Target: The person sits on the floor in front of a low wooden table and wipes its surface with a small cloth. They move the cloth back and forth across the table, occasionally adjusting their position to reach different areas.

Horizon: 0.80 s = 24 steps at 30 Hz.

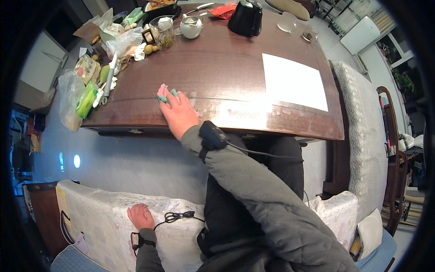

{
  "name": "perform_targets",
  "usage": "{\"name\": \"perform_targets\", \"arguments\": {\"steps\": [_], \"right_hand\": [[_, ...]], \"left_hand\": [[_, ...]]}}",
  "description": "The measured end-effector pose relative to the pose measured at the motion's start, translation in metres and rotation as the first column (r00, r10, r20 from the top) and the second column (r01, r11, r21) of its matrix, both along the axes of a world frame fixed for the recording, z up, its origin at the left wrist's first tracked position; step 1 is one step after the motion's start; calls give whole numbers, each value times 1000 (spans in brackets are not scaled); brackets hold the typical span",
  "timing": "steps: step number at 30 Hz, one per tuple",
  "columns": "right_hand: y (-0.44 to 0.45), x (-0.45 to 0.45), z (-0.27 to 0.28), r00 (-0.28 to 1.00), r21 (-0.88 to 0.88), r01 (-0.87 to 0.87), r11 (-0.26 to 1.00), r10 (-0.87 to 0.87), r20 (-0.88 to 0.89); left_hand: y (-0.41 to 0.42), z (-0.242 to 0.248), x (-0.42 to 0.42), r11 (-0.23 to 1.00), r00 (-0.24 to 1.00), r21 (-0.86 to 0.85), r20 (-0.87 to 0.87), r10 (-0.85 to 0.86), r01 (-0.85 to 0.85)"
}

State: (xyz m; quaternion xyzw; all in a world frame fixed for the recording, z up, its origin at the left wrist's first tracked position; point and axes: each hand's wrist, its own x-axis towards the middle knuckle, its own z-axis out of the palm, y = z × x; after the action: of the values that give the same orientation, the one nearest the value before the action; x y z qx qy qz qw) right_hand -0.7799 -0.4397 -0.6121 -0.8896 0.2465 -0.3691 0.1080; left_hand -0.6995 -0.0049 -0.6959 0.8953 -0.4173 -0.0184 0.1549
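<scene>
My right hand (179, 115) presses a crumpled pink and green cloth (163, 92) against the dark wooden table (210, 73), close to its front edge. Parts of the cloth stick out past the fingers; the rest lies hidden under the palm. Farther back, to my left, my left hand (141, 217) rests on the pale quilted seat cover (105, 217) and holds nothing. A bundled black cable (180, 216) lies beside it. To the right of the cloth, a white sheet of paper (295, 81) lies flat on the table.
Plastic bags (72, 98), a green packet (87, 101) and a grey-handled tool (109, 80) crowd the table's left end. A glass pitcher (166, 35), white pot (191, 27) and black kettle (245, 18) stand along the far side. A cable (261, 154) trails from my right wrist device.
</scene>
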Motion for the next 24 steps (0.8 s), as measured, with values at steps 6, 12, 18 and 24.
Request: {"name": "perform_targets", "arguments": {"steps": [6, 12, 18, 24], "right_hand": [[-46, -94, -3, 986, 141, 72, 987, -50, -158], [-140, -324, -2, 905, -92, 394, 915, -403, -135], [-180, -517, -5, 513, -150, 815, 559, -818, -262], [-173, -459, -10, 528, -180, 801, 571, -815, -240]], "left_hand": [[0, 0, -1, 1000, 1000, -3, 20, -15, 15], [0, 2, 0, 999, 998, 21, 44, -46, 45], [-2, 5, 0, 999, 998, 38, 39, -40, 39], [1, 2, 1, 998, 997, 38, 51, -49, 48]]}}
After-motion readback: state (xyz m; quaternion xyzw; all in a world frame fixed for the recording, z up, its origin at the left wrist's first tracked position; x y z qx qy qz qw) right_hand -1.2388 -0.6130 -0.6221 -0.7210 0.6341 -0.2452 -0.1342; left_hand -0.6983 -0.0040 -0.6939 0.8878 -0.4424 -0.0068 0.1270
